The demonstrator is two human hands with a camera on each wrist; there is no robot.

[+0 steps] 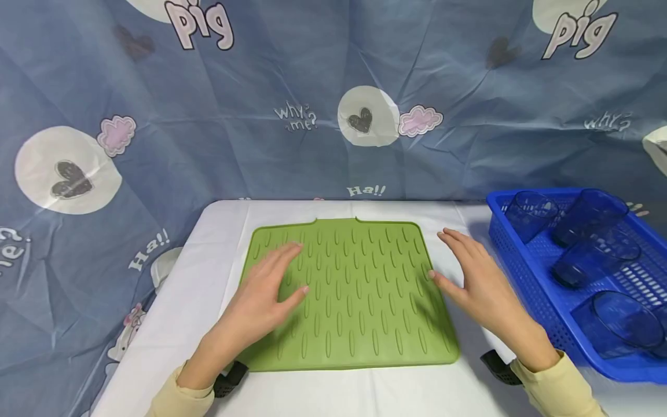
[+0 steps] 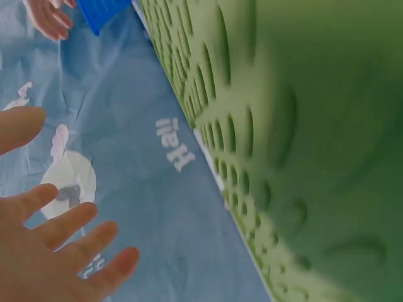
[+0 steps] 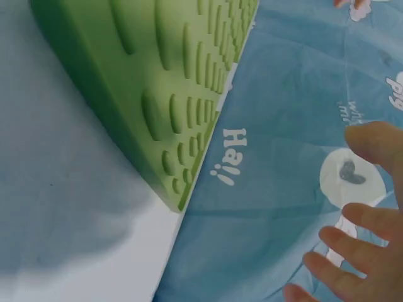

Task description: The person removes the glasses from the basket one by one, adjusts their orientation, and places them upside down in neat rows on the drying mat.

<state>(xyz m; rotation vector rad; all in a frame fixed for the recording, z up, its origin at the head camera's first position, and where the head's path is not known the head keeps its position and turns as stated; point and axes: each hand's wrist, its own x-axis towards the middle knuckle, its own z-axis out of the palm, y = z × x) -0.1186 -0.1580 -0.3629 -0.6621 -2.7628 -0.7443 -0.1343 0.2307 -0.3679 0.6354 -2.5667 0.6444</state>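
A green ridged mat lies flat on a white-covered table, its raised oval ribs facing up. My left hand hovers above the mat's left part, fingers extended and thumb apart, holding nothing. Over the mat's right edge is my right hand, likewise spread and holding nothing. In the left wrist view, the left hand shows its fingers loosely spread, with the mat beside it. The right wrist view shows the right hand the same way, away from the mat.
At the right stands a blue plastic basket with several clear drinking glasses lying and leaning inside. White cloth covers the table. Behind it hangs a blue printed curtain. Each wrist carries a small black device.
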